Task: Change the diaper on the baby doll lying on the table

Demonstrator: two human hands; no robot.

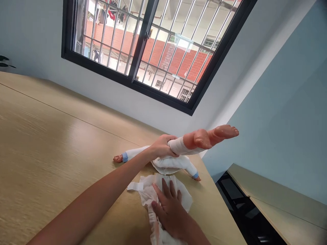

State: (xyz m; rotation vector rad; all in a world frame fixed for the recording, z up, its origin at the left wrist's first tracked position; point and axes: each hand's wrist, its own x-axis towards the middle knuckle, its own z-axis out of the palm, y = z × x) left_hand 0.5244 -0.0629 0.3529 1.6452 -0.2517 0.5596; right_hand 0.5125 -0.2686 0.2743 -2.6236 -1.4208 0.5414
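A baby doll (176, 163) in white clothes with blue cuffs lies on the wooden table, its arms spread to both sides. My left hand (163, 146) is wrapped round its white-clad legs and holds them up, so the bare feet point to the right. Below the doll lies an unfolded white diaper (185, 197), one tab sticking out on its left. My right hand (170, 206) rests flat on the diaper with the fingers spread. The doll's head is hidden from view.
The pale wooden table (63, 136) runs along a wall below a barred window (143, 44). Its right edge lies close to the doll's arm. Further right stands another wooden surface (281, 197) with a black glossy side. Dark leaves (5, 62) show at the far left.
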